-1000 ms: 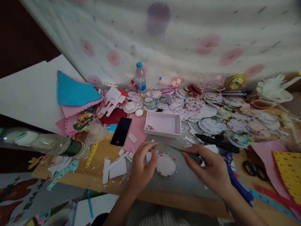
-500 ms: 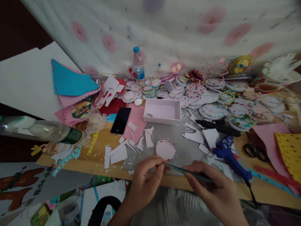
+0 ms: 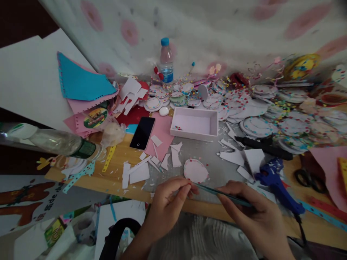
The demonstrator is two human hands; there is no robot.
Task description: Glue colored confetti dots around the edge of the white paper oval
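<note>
My right hand (image 3: 248, 202) grips slim teal tweezers (image 3: 225, 195) that point left. Their tips reach the fingertips of my left hand (image 3: 172, 202), whose thumb and forefinger are pinched together; a tiny reddish speck shows there, too small to make out. Just beyond the fingers, a white oval paper piece (image 3: 195, 171) edged with small coloured beads lies on the grey mat (image 3: 217, 159). Behind it stands an open white box (image 3: 194, 124) with a few small coloured bits in its left corner.
White paper scraps (image 3: 139, 173) litter the desk. A phone (image 3: 142, 133) lies on pink sheet. On the right are a blue glue gun (image 3: 282, 184) and black scissors (image 3: 309, 180). Many decorated paper discs (image 3: 258, 126) are piled behind, near a water bottle (image 3: 166, 61).
The view has shifted, so the desk items appear displaced, mostly rightward on the right side. Both hands keep nearly the same pose, with the tweezers still at the left fingertips.
</note>
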